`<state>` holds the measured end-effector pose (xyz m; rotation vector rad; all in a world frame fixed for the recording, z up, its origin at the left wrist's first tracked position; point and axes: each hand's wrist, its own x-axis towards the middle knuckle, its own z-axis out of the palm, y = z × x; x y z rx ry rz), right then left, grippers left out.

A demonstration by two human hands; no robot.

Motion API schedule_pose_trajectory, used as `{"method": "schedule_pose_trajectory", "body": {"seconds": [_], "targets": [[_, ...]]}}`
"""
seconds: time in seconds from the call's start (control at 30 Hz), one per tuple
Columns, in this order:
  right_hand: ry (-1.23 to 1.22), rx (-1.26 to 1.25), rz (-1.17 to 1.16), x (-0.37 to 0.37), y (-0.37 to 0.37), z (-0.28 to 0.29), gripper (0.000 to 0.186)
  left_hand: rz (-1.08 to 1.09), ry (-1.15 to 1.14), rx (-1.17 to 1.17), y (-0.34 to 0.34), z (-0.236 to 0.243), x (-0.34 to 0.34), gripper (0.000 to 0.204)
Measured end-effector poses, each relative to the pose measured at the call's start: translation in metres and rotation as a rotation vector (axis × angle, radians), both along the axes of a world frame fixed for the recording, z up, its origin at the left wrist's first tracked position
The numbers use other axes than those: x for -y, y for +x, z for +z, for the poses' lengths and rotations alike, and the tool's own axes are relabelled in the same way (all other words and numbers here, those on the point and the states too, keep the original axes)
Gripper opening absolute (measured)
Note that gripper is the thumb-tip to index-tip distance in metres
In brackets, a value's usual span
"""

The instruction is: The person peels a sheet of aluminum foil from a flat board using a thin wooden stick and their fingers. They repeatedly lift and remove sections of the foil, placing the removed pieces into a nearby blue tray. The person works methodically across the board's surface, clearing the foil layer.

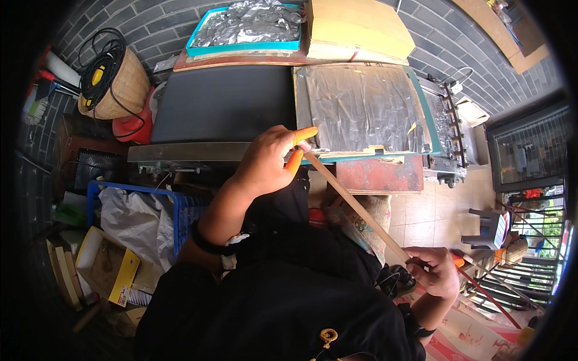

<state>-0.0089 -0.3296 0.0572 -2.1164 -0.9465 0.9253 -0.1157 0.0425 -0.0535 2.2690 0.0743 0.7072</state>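
Observation:
A long, flat wooden stick (355,204) slants from the edge of the worktop down to my lower right. My left hand (265,159) is at its upper end, which sits between thumb and index finger; both wear orange finger covers. The index finger reaches onto a dark, wrinkled foil-like sheet (364,105) lying on a green mat (425,114). At the stick's lower end my right hand (436,275) is closed round it, thumb against the wood. How the other left fingers meet the stick is partly hidden.
A black work surface (226,102) adjoins the sheet. Behind stand a turquoise tray (295,47) of crumpled foil and a yellow box (361,27). To the left are a blue crate (180,198) and a basket (129,87) with a coiled black cable. A grey stool (484,231) stands right.

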Motion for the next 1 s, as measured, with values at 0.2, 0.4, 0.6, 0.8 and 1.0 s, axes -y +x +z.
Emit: {"method": "schedule_pose_trajectory", "body": {"seconds": [0.2, 0.4, 0.6, 0.8, 1.0], "targets": [[0.127, 0.022, 0.012, -0.005, -0.003, -0.008, 0.027, 0.018, 0.021, 0.039, 0.002, -0.002, 0.0, 0.06], [0.126, -0.03, 0.027, -0.015, -0.003, -0.003, 0.028, 0.111, 0.045, 0.081, 0.005, -0.003, 0.002, 0.063], [0.036, -0.095, 0.071, -0.007, 0.003, 0.0, 0.032, 0.305, -0.518, -0.254, 0.001, -0.031, -0.005, 0.053], [-0.009, -0.033, 0.09, 0.01, 0.006, 0.01, 0.033, 0.232, -0.837, -0.322, 0.004, -0.03, -0.002, 0.064], [0.059, 0.036, -0.14, 0.012, 0.0, 0.005, 0.034, 0.28, -0.715, -0.347, 0.009, -0.034, 0.002, 0.072]]}}
